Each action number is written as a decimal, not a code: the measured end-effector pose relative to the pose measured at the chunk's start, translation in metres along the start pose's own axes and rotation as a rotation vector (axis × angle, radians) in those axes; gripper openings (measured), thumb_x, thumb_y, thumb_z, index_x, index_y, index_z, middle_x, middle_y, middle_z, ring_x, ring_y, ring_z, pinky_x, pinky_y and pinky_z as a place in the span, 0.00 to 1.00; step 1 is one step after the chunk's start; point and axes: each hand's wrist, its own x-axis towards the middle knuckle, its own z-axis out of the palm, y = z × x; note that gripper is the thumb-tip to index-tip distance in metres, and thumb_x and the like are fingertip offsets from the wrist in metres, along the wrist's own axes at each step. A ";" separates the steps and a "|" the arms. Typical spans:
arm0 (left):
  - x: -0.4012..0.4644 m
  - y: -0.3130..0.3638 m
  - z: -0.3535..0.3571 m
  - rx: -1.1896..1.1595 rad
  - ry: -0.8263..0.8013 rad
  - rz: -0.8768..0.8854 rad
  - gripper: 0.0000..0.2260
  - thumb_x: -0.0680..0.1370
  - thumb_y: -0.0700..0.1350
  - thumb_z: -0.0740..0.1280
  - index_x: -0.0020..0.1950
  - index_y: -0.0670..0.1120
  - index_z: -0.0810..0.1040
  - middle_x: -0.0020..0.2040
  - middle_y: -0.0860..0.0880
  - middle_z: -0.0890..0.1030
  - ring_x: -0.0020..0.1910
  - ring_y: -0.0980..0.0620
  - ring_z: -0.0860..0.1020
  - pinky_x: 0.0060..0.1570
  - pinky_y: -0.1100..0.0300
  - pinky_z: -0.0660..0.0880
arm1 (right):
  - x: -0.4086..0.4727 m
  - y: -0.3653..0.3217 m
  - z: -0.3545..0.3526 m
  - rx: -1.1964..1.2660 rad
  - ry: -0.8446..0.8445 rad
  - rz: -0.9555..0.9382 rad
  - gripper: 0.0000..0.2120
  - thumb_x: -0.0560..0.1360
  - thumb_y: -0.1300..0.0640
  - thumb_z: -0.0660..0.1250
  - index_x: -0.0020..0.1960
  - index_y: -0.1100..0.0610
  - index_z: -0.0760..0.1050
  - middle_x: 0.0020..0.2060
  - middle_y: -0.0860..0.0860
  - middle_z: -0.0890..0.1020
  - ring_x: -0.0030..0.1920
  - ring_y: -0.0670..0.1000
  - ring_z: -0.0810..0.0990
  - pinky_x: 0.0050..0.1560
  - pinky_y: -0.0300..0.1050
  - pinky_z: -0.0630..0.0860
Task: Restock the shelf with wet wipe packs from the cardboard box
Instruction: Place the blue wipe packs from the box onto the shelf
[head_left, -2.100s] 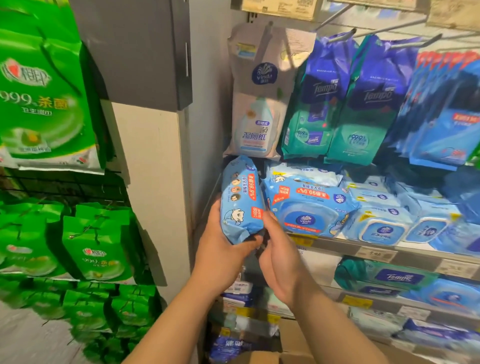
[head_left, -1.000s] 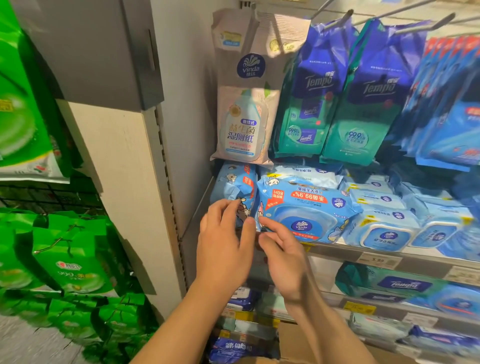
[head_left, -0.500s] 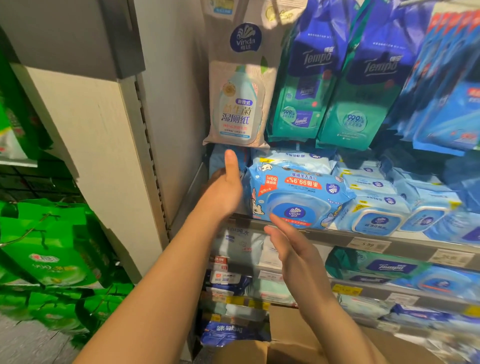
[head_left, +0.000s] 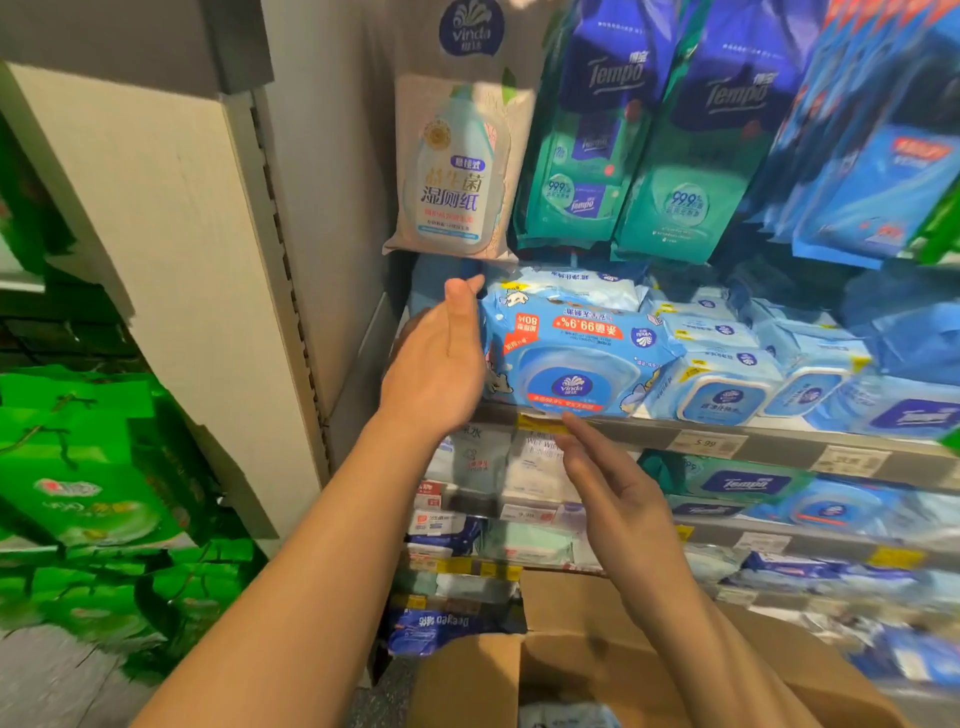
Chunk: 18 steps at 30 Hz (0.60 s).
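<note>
Progress — your shelf (head_left: 649, 434) already carries a full-looking front row of light blue wet wipe packs (head_left: 571, 358), the leftmost lying flat at the shelf's left end with its printing upside down to you. Left hand (head_left: 441, 364) is flat and straight-fingered against that pack's left end; right hand (head_left: 613, 488) hovers relaxed and empty just below the shelf lip, apart from the left. Remaining — the cardboard box (head_left: 571, 670) sits open, near and low, with at least one pale pack showing inside, blurred
</note>
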 end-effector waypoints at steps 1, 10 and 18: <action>-0.011 -0.004 -0.002 0.035 -0.005 0.068 0.42 0.74 0.70 0.32 0.79 0.59 0.67 0.72 0.51 0.75 0.71 0.51 0.70 0.66 0.61 0.60 | -0.004 0.000 -0.004 -0.035 -0.010 -0.010 0.16 0.80 0.49 0.67 0.67 0.38 0.78 0.60 0.36 0.83 0.63 0.35 0.77 0.65 0.41 0.73; -0.122 -0.057 0.023 0.162 -0.268 0.333 0.34 0.81 0.71 0.41 0.78 0.57 0.69 0.69 0.60 0.74 0.69 0.48 0.69 0.69 0.48 0.69 | -0.056 0.037 -0.055 -0.678 -0.102 -0.042 0.23 0.81 0.45 0.66 0.75 0.38 0.70 0.75 0.39 0.70 0.76 0.38 0.63 0.75 0.34 0.57; -0.201 -0.104 0.083 0.364 -0.740 0.111 0.44 0.69 0.80 0.30 0.82 0.66 0.52 0.82 0.61 0.59 0.81 0.55 0.56 0.77 0.55 0.56 | -0.132 0.103 -0.118 -0.907 -0.162 0.254 0.24 0.79 0.33 0.57 0.73 0.24 0.56 0.79 0.38 0.62 0.80 0.48 0.56 0.78 0.60 0.59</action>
